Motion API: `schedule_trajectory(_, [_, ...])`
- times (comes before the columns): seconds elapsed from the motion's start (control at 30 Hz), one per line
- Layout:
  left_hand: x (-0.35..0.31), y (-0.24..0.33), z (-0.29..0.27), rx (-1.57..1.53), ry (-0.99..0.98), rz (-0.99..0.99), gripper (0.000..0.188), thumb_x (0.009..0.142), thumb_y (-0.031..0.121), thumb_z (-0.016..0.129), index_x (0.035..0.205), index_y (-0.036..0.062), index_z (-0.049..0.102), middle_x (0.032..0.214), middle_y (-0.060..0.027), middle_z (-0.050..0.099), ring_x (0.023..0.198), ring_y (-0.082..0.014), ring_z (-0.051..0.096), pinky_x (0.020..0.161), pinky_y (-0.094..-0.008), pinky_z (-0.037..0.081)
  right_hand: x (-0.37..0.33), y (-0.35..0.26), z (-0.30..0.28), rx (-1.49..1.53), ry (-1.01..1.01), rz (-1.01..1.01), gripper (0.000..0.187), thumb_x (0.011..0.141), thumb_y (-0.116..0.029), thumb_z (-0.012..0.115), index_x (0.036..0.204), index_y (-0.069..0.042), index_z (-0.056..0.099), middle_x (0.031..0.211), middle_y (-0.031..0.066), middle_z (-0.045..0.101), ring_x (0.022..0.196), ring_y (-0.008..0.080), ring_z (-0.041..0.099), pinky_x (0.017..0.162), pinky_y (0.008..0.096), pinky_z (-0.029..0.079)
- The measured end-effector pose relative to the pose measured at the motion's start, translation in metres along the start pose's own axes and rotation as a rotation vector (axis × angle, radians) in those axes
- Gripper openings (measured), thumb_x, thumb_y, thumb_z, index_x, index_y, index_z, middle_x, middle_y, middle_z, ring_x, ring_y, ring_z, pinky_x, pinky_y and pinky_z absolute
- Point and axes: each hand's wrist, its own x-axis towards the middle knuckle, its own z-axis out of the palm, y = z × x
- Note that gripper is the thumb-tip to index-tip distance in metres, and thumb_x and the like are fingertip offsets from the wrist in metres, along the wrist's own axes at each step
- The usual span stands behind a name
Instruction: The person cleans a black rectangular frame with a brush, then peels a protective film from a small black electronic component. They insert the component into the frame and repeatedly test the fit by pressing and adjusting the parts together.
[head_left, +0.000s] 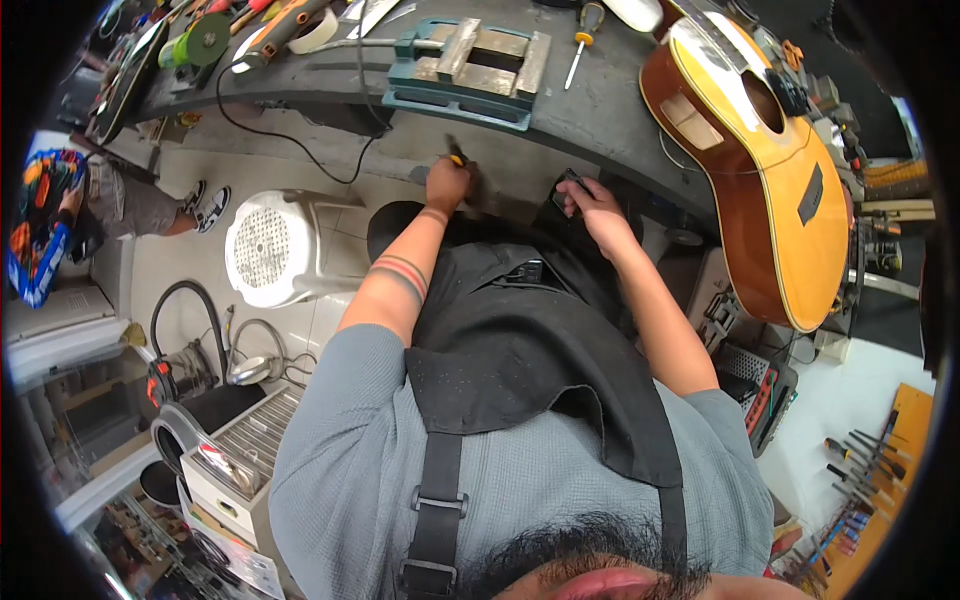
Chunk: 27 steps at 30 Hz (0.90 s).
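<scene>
My left hand [447, 187] is closed around a black-and-yellow handled tool [456, 156], below the near edge of the workbench. Its lower part is smeared by motion, so I cannot tell its exact kind. To the right, my right hand [594, 207] has its fingers closed on a slim dark object [572, 184], whose kind does not show. Both hands are over my lap, in front of the black apron [530, 340], and stand apart from each other. On the bench above them sits a green metal vise [465, 70], touched by neither hand.
A screwdriver [580, 45] lies on the dark workbench [610, 110]. An acoustic guitar [790, 210] leans at the bench's right. A white stool [268, 248] stands at my left, near a vacuum cleaner [183, 372]. Another person [100, 200] is at far left. A black cable [300, 165] hangs off the bench.
</scene>
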Motion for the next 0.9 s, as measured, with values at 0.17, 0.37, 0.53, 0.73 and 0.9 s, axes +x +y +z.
schedule_trajectory(0.17, [0.006, -0.058, -0.037, 0.795, -0.097, 0.162, 0.023, 0.097, 0.020, 0.071, 0.115, 0.0086, 0.080, 0.107, -0.0237, 0.080, 0.099, -0.0434, 0.078, 0.090, -0.0509, 0.062, -0.012, -0.017, -0.008, 0.700, -0.100, 0.168, 0.041, 0.116, -0.043, 0.061, 0.102, -0.006, 0.071, 0.092, 0.0011, 0.063, 0.080, 0.0146, 0.055, 0.078, 0.0345, 0.050])
schedule_trajectory(0.37, [-0.045, 0.029, -0.098, 0.479, 0.243, -0.063, 0.024, 0.100, 0.028, 0.072, 0.111, 0.0075, 0.079, 0.098, -0.0186, 0.080, 0.079, -0.0394, 0.077, 0.075, -0.0466, 0.064, -0.025, -0.025, -0.012, 0.907, -0.319, 0.129, 0.060, 0.119, -0.049, 0.042, 0.075, -0.012, 0.058, 0.148, 0.0306, 0.067, 0.144, 0.0463, 0.062, 0.120, 0.0515, 0.050])
schedule_trajectory(0.53, [-0.106, -0.019, -0.184, -0.127, 0.203, -0.364, 0.023, 0.093, 0.020, 0.075, 0.102, -0.0016, 0.076, 0.088, -0.0096, 0.076, 0.073, -0.0246, 0.074, 0.064, -0.0437, 0.060, -0.011, -0.028, 0.004, 0.977, -0.613, 0.245, 0.062, 0.118, -0.053, 0.039, 0.079, -0.009, 0.059, 0.130, 0.0301, 0.073, 0.132, 0.0514, 0.068, 0.120, 0.0568, 0.049])
schedule_trajectory(0.73, [-0.184, 0.097, -0.254, 0.794, 0.521, 0.279, 0.020, 0.099, 0.014, 0.074, 0.106, -0.0042, 0.078, 0.096, -0.0201, 0.081, 0.085, -0.0284, 0.079, 0.077, -0.0397, 0.060, 0.008, -0.025, 0.035, 0.936, -0.708, 0.389, 0.073, 0.112, -0.078, 0.027, 0.106, -0.010, 0.053, 0.109, 0.0183, 0.068, 0.104, 0.0427, 0.076, 0.107, 0.0606, 0.058])
schedule_trajectory(0.9, [-0.235, 0.212, -0.188, -0.338, 0.432, 0.325, 0.013, 0.102, 0.005, 0.073, 0.114, -0.0002, 0.077, 0.127, -0.0165, 0.077, 0.111, -0.0228, 0.074, 0.097, -0.0377, 0.061, 0.030, -0.033, 0.079, 0.884, -0.987, 0.297, 0.079, 0.113, -0.076, 0.028, 0.129, -0.007, 0.062, 0.124, 0.0162, 0.072, 0.114, 0.0358, 0.075, 0.108, 0.0560, 0.057])
